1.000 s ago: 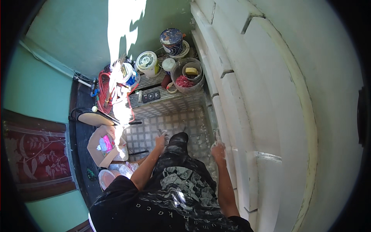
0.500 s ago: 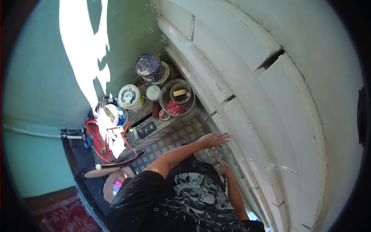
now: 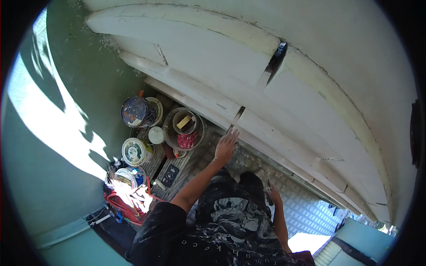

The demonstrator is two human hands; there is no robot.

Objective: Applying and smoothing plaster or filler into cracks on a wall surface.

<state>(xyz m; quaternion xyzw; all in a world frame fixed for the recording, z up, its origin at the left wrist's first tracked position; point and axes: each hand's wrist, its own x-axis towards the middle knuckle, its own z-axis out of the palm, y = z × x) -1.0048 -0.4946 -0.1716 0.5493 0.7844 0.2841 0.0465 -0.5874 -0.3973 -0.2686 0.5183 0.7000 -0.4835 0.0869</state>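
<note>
My left hand [image 3: 226,145] is open, its fingers stretched out against or just in front of the lower edge of the white stepped moulding [image 3: 195,91]. A dark gap [image 3: 239,113] between two moulding pieces lies just past my fingertips. Lower and to the right, my right hand [image 3: 274,195] hangs beside my body with its fingers curled. Something thin and greyish shows at those fingers, too small to name. Pale dust marks my dark clothes.
On wooden planks at left stand a large bucket [image 3: 167,141] with a sponge and red material inside, a paint-stained blue-lidded bucket [image 3: 134,111] and a white-lidded tub [image 3: 134,151]. Red hose [image 3: 116,201] lies below them. A wider dark gap [image 3: 276,62] splits the upper moulding.
The view has turned, so the moulding now slopes across the top and a sunlit tiled floor shows at right. My left hand now points up at the moulding instead of rightward.
</note>
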